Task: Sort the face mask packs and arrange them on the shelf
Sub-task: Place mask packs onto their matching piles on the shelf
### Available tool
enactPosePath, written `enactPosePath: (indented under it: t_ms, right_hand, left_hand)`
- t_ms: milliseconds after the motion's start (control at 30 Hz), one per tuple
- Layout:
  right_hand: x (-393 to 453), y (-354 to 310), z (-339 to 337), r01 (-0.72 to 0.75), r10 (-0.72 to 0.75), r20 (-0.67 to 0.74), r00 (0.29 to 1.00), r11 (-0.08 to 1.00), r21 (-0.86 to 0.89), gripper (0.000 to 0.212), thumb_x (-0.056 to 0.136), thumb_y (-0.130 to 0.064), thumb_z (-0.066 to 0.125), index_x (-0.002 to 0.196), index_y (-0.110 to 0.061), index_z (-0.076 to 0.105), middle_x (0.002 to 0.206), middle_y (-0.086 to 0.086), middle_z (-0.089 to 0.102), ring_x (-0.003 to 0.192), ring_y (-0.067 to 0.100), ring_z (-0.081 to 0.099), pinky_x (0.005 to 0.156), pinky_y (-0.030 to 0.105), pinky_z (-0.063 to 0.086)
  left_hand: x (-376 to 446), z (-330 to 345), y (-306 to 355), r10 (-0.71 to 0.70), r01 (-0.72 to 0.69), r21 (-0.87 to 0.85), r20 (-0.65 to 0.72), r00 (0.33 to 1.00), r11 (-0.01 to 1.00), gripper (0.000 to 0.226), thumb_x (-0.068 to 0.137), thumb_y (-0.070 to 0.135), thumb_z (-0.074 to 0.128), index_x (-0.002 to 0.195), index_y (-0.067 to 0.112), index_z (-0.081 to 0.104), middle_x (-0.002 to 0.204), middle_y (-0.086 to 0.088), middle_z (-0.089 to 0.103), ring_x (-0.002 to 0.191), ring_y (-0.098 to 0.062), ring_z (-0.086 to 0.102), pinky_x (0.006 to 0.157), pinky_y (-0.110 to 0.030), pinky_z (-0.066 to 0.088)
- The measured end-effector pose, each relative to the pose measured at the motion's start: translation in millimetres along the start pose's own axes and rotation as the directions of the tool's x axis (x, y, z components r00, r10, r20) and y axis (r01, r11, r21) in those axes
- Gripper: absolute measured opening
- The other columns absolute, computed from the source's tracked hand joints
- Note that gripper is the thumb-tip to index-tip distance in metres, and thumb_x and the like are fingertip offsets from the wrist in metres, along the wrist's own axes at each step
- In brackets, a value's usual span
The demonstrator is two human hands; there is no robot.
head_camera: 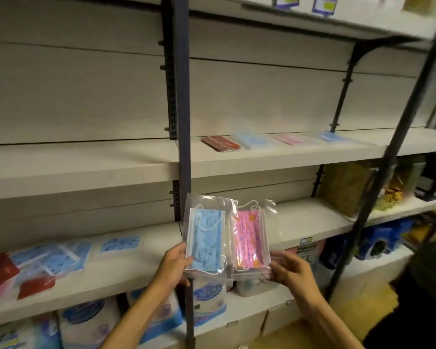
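Note:
My left hand (175, 267) grips the bottom of a clear pack of blue face masks (205, 238), held upright in front of the shelves. My right hand (291, 272) grips the bottom of a clear pack of pink face masks (251, 241) right beside it. On the upper shelf (86, 159) lies a row of packs: a red pack (220, 143), a light blue pack (253, 140), a pink pack (291, 139) and a blue pack (331, 136). A loose heap of blue packs (61, 255), red packs (0, 269) and a pink pack lies on the lower left shelf (98, 283).
A dark upright post (183, 96) splits the shelving, and a slanted dark pole (388, 159) crosses at right. Tissue packs (91, 321) fill the bottom shelf. Yellow and blue goods (388, 235) crowd the right shelves. Price tags (324, 5) hang from the top shelf.

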State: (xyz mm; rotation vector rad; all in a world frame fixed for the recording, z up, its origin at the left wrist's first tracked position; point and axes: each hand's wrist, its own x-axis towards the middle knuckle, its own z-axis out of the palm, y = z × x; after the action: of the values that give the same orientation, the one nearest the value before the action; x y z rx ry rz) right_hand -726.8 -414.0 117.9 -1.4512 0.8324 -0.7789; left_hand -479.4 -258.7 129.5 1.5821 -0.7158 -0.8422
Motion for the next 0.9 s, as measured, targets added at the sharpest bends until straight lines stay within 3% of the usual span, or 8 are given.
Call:
enactPosePath:
  t_ms: [33,133,200,400,533,667,800,900]
  right_hand:
    - [7,-11,-9,0.020,-0.020,-0.006,1.000,1.000,0.004,0.024,0.094,0.003,0.058,0.111,-0.011,0.069,0.099,0.011,0.076,0.091,0.031,0.073,0.082,0.044,0.060]
    - [37,-43,-36,0.108,-0.108,-0.008,0.994,0.994,-0.009,0.024,0.094,0.004,0.058,0.111,-0.010,0.068,0.096,0.013,0.076,0.087,0.032,0.073,0.075,0.037,0.062]
    - [65,-61,-53,0.146,-0.146,-0.040,0.988,0.989,0.001,0.024,0.093,0.006,0.057,0.110,-0.008,0.068,0.093,0.014,0.076,0.084,0.033,0.073,0.069,0.031,0.062]
    - [163,-120,-111,0.221,-0.222,-0.075,0.972,0.975,-0.019,0.022,0.090,0.012,0.058,0.107,0.002,0.067,0.092,0.020,0.072,0.070,0.024,0.069,0.066,0.027,0.059]
    - [230,-161,-143,0.255,-0.260,-0.043,0.965,0.963,-0.091,0.023,0.088,0.011,0.058,0.108,0.004,0.066,0.092,0.024,0.070,0.073,0.025,0.070,0.064,0.025,0.058]
    - [298,-187,-164,0.233,-0.243,-0.043,0.969,0.957,-0.175,0.020,0.090,0.010,0.051,0.105,0.005,0.063,0.090,0.025,0.068,0.074,0.027,0.072,0.062,0.024,0.057]
    - [363,-200,-181,0.139,-0.159,-0.065,0.985,0.960,-0.244,0.016,0.095,0.002,0.049,0.104,0.003,0.062,0.098,0.024,0.066,0.077,0.026,0.068,0.062,0.025,0.054]
    - [410,-202,-195,0.083,-0.119,-0.113,0.987,0.958,-0.276,0.013,0.096,-0.003,0.053,0.102,0.004,0.063,0.101,0.028,0.067,0.076,0.027,0.065,0.065,0.029,0.053]
  left_hand:
    - [6,12,13,0.018,-0.018,0.001,0.008,1.000,1.000,0.032,0.097,0.001,0.049,0.115,0.023,0.062,0.106,-0.009,0.074,0.082,-0.025,0.075,0.069,-0.049,0.059]
    - [29,47,50,0.069,-0.068,-0.012,0.017,0.997,0.998,0.035,0.097,0.000,0.048,0.119,0.025,0.056,0.106,-0.010,0.071,0.060,-0.020,0.064,0.045,-0.029,0.048]
    - [46,68,72,0.100,-0.100,-0.016,0.020,0.995,0.995,0.034,0.098,0.000,0.047,0.120,0.025,0.053,0.107,-0.012,0.069,0.057,-0.019,0.059,0.041,-0.026,0.044]
    - [109,107,132,0.160,-0.162,-0.058,-0.030,0.987,0.985,0.033,0.093,-0.002,0.052,0.112,0.025,0.059,0.099,-0.008,0.074,0.073,-0.028,0.064,0.053,-0.029,0.043]
    - [136,116,169,0.208,-0.217,-0.084,-0.103,0.973,0.973,0.035,0.095,-0.002,0.050,0.114,0.026,0.059,0.101,0.001,0.072,0.081,-0.016,0.070,0.053,-0.021,0.052]
    - [165,117,197,0.252,-0.268,-0.065,-0.187,0.950,0.961,0.037,0.096,0.000,0.049,0.125,0.021,0.057,0.108,-0.001,0.070,0.073,-0.012,0.065,0.047,-0.015,0.048]
    - [186,123,220,0.282,-0.297,-0.029,-0.242,0.928,0.954,0.037,0.095,-0.005,0.047,0.121,0.018,0.058,0.102,-0.004,0.070,0.058,-0.005,0.063,0.043,-0.015,0.046]
    - [201,125,237,0.303,-0.326,-0.029,-0.302,0.904,0.945,0.042,0.093,-0.007,0.048,0.123,0.020,0.057,0.105,0.000,0.069,0.083,-0.012,0.069,0.054,-0.023,0.055]
